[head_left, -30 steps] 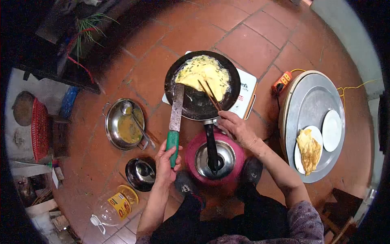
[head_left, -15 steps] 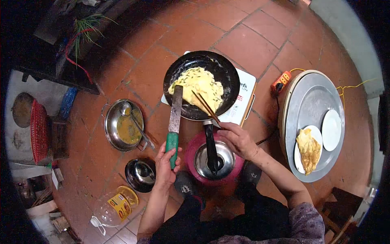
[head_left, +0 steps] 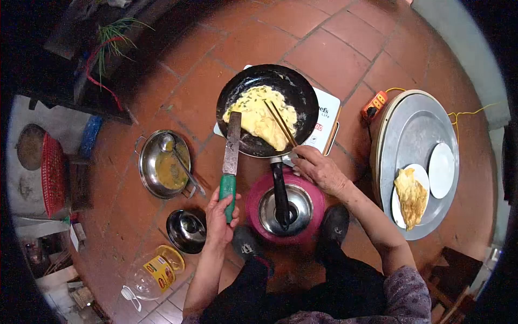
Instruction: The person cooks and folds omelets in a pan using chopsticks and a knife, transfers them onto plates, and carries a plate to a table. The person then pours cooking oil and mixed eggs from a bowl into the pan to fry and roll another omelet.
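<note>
My left hand [head_left: 219, 218] is closed round the green handle of a wide flat-bladed knife [head_left: 231, 156]. The blade tip reaches the left edge of a yellow omelette [head_left: 261, 116] flecked with green. Pinched in my right hand [head_left: 319, 170] is a pair of chopsticks [head_left: 280, 124], their tips over the omelette. The near side of the omelette is folded over, with a browned face up. It lies in a black frying pan [head_left: 305, 94] on a white cooker [head_left: 326, 105]. The pan's handle points toward me, above a pink basin-like object [head_left: 256, 227] with a metal lid [head_left: 302, 208].
To the left sit a metal pan of beaten egg [head_left: 170, 170] with a ladle, a dark lid [head_left: 186, 232] and an oil bottle [head_left: 156, 275]. On the right, a round metal tray [head_left: 415, 116] bears a cooked omelette [head_left: 411, 197] and a white plate [head_left: 441, 170]. Beside it is an orange power strip [head_left: 374, 105].
The near edge of the omelette has been folded further over, showing more browned surface. The chopsticks have moved up slightly and right. The knife has barely shifted.
</note>
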`<state>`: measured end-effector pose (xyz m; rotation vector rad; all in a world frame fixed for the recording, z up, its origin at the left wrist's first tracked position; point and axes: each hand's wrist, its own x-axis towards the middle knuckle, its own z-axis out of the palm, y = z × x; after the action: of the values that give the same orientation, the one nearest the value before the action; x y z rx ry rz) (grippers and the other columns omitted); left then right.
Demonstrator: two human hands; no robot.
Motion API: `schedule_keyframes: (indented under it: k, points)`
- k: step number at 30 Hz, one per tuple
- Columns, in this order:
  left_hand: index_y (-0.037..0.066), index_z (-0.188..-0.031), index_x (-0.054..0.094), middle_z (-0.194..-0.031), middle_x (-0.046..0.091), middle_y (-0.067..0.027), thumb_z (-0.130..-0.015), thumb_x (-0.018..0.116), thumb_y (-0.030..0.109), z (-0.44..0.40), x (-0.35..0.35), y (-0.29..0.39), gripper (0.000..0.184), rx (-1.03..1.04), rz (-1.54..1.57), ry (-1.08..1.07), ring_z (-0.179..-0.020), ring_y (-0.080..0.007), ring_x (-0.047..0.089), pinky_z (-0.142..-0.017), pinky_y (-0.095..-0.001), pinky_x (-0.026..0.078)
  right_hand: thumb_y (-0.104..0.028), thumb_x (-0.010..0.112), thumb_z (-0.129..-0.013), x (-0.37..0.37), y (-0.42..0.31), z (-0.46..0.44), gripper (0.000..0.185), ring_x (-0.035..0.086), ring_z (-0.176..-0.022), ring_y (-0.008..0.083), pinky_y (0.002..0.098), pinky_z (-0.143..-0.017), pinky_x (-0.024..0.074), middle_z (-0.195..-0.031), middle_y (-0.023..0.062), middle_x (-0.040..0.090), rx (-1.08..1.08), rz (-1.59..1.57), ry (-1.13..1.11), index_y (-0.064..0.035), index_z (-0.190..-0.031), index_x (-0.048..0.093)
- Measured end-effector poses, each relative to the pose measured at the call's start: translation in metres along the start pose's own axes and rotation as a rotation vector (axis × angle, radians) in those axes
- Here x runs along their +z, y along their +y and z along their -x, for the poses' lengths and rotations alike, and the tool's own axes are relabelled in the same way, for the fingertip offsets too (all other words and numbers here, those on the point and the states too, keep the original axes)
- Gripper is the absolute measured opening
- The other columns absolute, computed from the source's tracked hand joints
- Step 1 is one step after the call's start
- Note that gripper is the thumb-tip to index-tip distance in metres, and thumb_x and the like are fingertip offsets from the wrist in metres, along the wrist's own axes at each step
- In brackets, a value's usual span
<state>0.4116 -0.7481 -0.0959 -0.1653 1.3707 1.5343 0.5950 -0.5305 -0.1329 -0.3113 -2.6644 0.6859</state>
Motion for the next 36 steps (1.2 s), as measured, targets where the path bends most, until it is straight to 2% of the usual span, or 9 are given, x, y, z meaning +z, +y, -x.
schedule_keyframes:
  k: [4,7,11,15,24,28,32,36]
  points:
    - [0.010,-0.122,0.042,-0.087,0.057,-0.0088,-0.084,0.051,0.009,0.004,0.000,0.004,0.038,0.015,-0.007,0.002,-0.048,-0.0083,0.045,-0.033,-0.0178,0.032,-0.009,0.063,-0.077,-0.004,0.001,0.000,0.024,0.053,-0.100,0.0301,0.0333,-0.081,0.0472,-0.109,0.0174,0.052,-0.004,-0.033,0.018,0.0012,-0.098,0.057]
    - [0.009,-0.121,0.042,-0.087,0.057,-0.0089,-0.085,0.052,0.010,0.010,-0.004,0.006,0.038,0.020,-0.017,0.014,-0.048,-0.0083,0.045,-0.033,-0.0178,0.031,-0.004,0.059,-0.080,-0.028,-0.010,0.002,0.019,0.056,-0.097,0.0261,0.0315,-0.081,0.0469,-0.105,0.0170,0.056,0.161,-0.183,0.268,0.0024,-0.098,0.059]
    - [0.009,-0.121,0.042,-0.087,0.057,-0.0090,-0.085,0.052,0.011,0.019,-0.009,0.007,0.037,0.035,-0.030,0.035,-0.047,-0.0081,0.045,-0.032,-0.0178,0.031,-0.001,0.054,-0.084,-0.048,-0.026,0.006,0.014,0.058,-0.093,0.0219,0.0300,-0.081,0.0462,-0.100,0.0158,0.060,0.286,-0.407,0.410,0.0035,-0.095,0.060]
    - [0.008,-0.121,0.043,-0.085,0.057,-0.0090,-0.086,0.052,0.013,0.033,-0.012,0.006,0.037,0.035,-0.057,0.046,-0.046,-0.0080,0.045,-0.032,-0.0180,0.031,-0.001,0.051,-0.085,-0.046,-0.048,0.016,0.014,0.058,-0.092,0.0206,0.0296,-0.081,0.0455,-0.097,0.0147,0.061,0.432,-0.574,0.409,0.0040,-0.093,0.061]
    - [0.006,-0.120,0.044,-0.083,0.059,-0.0104,-0.086,0.050,0.013,0.052,-0.007,0.011,0.036,0.005,-0.242,0.032,-0.042,-0.0085,0.047,-0.031,-0.0191,0.035,-0.001,0.052,-0.085,-0.033,-0.053,0.023,0.013,0.059,-0.091,0.0210,0.0286,-0.081,0.0448,-0.097,0.0144,0.061,0.414,-0.405,0.285,0.0045,-0.092,0.061]
    - [0.005,-0.121,0.043,-0.083,0.060,-0.0107,-0.085,0.048,0.011,0.052,-0.007,0.013,0.036,-0.021,-0.279,0.014,-0.042,-0.0091,0.048,-0.031,-0.0194,0.036,-0.001,0.053,-0.084,-0.041,-0.055,0.024,0.013,0.059,-0.091,0.0200,0.0282,-0.081,0.0448,-0.096,0.0143,0.062,0.426,-0.434,0.317,0.0047,-0.092,0.061]
    - [0.005,-0.122,0.042,-0.082,0.060,-0.0103,-0.086,0.047,0.010,0.051,-0.009,0.009,0.037,-0.035,-0.311,0.001,-0.042,-0.0095,0.048,-0.032,-0.0193,0.037,-0.002,0.053,-0.084,-0.034,-0.045,0.026,0.013,0.059,-0.090,0.0198,0.0280,-0.080,0.0448,-0.095,0.0142,0.062,0.389,-0.487,0.449,0.0045,-0.092,0.061]
    - [0.004,-0.121,0.042,-0.082,0.061,-0.0096,-0.086,0.047,0.010,0.053,-0.011,0.012,0.036,-0.034,-0.326,-0.019,-0.043,-0.0097,0.049,-0.032,-0.0194,0.037,-0.002,0.054,-0.084,-0.025,-0.036,0.030,0.012,0.059,-0.089,0.0199,0.0283,-0.080,0.0450,-0.094,0.0142,0.062,0.434,-0.475,0.327,0.0043,-0.091,0.061]
